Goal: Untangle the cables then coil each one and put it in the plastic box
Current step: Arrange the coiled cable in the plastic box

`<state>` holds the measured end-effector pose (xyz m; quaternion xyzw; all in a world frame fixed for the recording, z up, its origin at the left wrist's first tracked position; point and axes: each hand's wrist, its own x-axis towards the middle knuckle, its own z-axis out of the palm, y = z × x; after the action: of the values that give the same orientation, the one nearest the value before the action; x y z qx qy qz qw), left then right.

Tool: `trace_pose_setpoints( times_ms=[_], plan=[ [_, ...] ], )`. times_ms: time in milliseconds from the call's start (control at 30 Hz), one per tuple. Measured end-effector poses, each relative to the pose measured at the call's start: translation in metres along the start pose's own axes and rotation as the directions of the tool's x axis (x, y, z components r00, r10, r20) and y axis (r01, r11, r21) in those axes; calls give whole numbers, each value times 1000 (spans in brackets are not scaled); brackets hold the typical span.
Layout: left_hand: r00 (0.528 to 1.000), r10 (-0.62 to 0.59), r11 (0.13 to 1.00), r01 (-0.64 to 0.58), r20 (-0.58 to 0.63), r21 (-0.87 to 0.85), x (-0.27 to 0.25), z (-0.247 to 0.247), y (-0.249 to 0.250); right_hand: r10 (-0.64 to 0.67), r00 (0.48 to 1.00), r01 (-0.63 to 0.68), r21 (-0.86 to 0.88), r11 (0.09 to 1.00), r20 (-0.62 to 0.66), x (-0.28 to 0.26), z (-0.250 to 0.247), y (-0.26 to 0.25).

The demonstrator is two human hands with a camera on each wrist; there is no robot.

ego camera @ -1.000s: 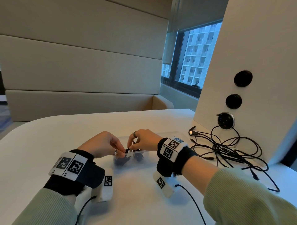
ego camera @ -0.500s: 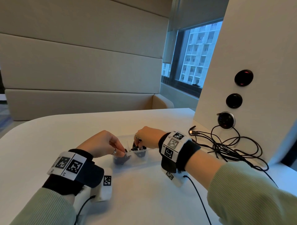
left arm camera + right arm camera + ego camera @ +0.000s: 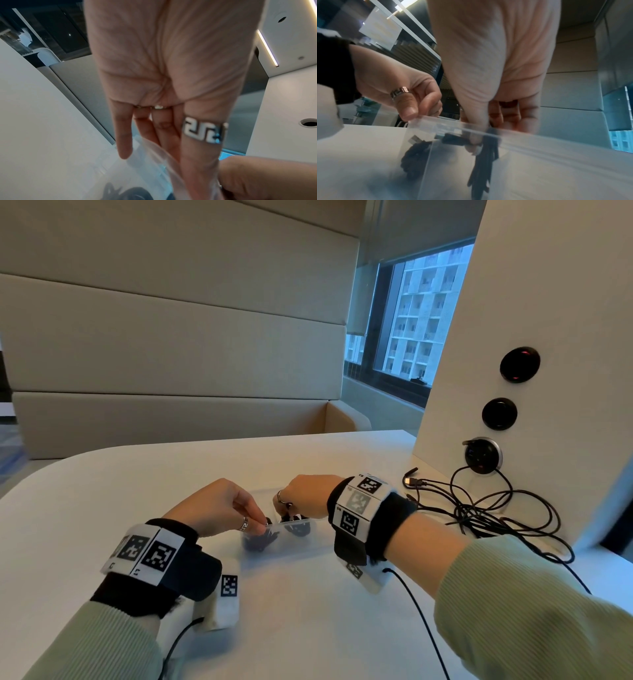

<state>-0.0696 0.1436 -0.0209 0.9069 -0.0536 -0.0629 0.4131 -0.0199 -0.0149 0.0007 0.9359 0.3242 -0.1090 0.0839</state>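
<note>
While both hands worked at the box (image 3: 291,546), it stood on the table (image 3: 102,491) and served as the reference point. The box was clear plastic and open at the top. One coil (image 3: 256,542) of black cable lay inside it at its left end. The left hand (image 3: 219,506) was at the box's near left rim, thumb and fingers pinched on that rim; in the right wrist view the thumb pressed the rim's outer face. The right hand (image 3: 303,496) reached down into the box from above, right of the first coil, with its fingers curled around a second coil (image 3: 485,152) of black cable, which hung inside the box. Whether that coil touched the box floor could not be determined. Right of the box, well apart from it, a tangle (image 3: 486,508) of black cables lay on the table against the white panel (image 3: 548,302). One cable ran from the tangle up to the panel's lowest socket (image 3: 482,455).
</note>
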Motion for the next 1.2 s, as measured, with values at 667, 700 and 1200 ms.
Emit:
trace_pose_setpoints(
  times_ms=[667,700,1200],
  plan=[
    [1000,3,1000,-3,-1,-6,0,0,0,86,996,-87,39,995,26,9,10,2],
    [1000,4,1000,-4,-4,-1,0,0,-1,97,995,-98,12,995,25,10,10,3],
    [1000,11,1000,-11,-6,6,1,0,-3,32,993,-3,247,969,-113,7,8,7]
  ],
)
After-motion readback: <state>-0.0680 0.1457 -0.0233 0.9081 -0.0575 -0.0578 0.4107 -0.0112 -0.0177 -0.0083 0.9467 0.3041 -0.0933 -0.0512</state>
